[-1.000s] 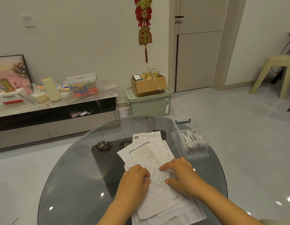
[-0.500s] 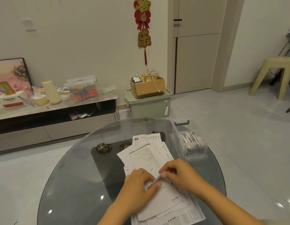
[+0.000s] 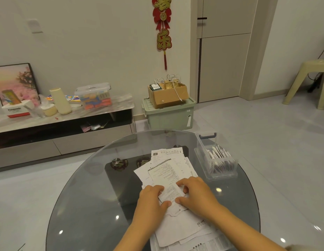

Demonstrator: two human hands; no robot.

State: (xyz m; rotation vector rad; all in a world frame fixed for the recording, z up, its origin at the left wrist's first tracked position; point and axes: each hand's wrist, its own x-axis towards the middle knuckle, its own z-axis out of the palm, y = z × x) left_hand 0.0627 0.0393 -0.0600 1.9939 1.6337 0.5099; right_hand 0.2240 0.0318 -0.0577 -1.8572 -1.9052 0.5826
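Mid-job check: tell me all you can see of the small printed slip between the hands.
The slip is thin white paper with small print, too fine to read. It lies tilted and creased atop the paper stack on the glass table. The left hand pinches its left edge, the right hand its right edge.

Dim, warm, seemingly overhead light.

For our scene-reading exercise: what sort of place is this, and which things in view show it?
Probably a home living room: a low cabinet with household clutter, a red festive hanging on the wall, and a round glass table holding leaflets.
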